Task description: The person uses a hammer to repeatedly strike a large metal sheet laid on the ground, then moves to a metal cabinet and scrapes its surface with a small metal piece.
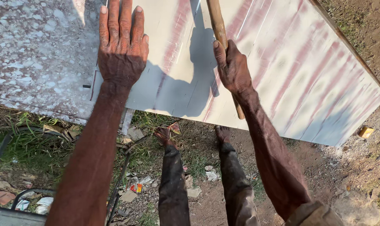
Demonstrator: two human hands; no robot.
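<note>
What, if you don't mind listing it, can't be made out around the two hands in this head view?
- Wooden handle: its working end is cut off by the top edge; the right hand covers its middle.
- Left hand: fingertips partly cut by the top edge.
- White board: the far part lies outside the frame.

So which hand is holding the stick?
The right hand: it is wrapped around the wooden stick. The left hand lies flat, fingers spread, on the pale board.

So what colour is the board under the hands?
Off-white board with faded reddish streaks, clearest in the head view.
</note>
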